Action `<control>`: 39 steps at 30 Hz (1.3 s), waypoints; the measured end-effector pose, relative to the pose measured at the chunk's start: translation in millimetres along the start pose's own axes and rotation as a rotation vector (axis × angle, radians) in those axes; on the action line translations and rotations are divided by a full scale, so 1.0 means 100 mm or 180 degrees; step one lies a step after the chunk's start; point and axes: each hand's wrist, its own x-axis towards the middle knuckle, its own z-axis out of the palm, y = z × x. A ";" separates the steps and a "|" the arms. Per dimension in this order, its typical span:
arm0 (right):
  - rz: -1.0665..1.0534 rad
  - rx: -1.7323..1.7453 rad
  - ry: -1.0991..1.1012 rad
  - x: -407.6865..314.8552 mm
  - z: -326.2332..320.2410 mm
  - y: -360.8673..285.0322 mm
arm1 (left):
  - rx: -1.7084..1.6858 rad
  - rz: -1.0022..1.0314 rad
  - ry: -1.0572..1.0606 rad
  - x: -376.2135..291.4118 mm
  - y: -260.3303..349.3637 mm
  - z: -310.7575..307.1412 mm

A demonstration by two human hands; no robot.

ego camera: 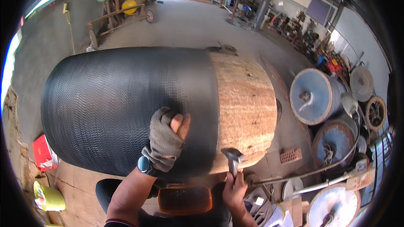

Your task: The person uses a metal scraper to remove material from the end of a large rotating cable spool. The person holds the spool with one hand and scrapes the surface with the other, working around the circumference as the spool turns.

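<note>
A large wooden drum [245, 101] lies sideways before me. A fine-ridged black covering [104, 107] wraps most of it, leaving bare wood at the right end. My left hand [167, 138], in a grey work glove with bare fingertips, rests on the covering, fingers curled and a watch on the wrist. Whether anything is between those fingers cannot be seen. My right hand [234, 189] grips a hammer [233, 157] near the head, which is raised in front of the bare wood's lower edge. An orange-rimmed dark container [185, 200] is below the drum, between my legs.
Metal-ended rollers [311, 96] crowd the right side, near a perforated brick [290, 155]. A yellow-green bucket [50, 197] and a red box [44, 153] stand at left. Beyond the drum are a wheeled metal frame [118, 15] and a steel post [265, 3].
</note>
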 end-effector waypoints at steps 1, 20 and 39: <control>0.0051 0.0322 0.0073 -0.09 -0.06 0.02 | -0.0038 0.0043 0.0015 -0.01 0.01 -0.01; 0.0127 -0.0140 -0.0207 -0.12 0.07 0.24 | 0.0255 0.0052 -0.0374 0.45 0.09 -0.20; 0.0169 0.0517 -0.0397 -0.17 -0.07 0.08 | -0.0558 -0.0845 -0.1311 -0.07 1.04 0.04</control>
